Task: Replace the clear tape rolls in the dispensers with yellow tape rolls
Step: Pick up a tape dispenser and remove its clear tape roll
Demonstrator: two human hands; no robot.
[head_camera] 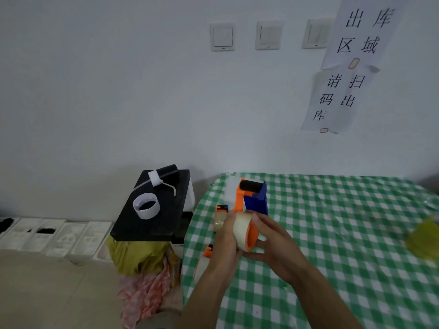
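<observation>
Nearest the camera, the person's left hand (226,236) was curled round the pale clear tape roll (241,227). The right hand (273,243) clasped the orange and blue plastic tape dispenser (255,205) from the other side, thumb above and fingers beneath its orange hub. The roll sat on that hub, between the two hands, raised over the green-and-white checked surface (332,233).

The step in hand looked to be drawing the clear roll off this dispenser, and the roll did not appear free yet. The next move would call for the right hand to steady the frame while the left pulled straight sideways, minding any tape threaded under the black roller (251,185).

Two more clear-roll dispensers lay on the surface just left of the hands, a farther dispenser (221,216) and a nearer dispenser (205,257). A blurred yellow mass (425,238) at the right edge, well apart from both hands, was probably the yellow tape, though too blurred to be sure.
</observation>
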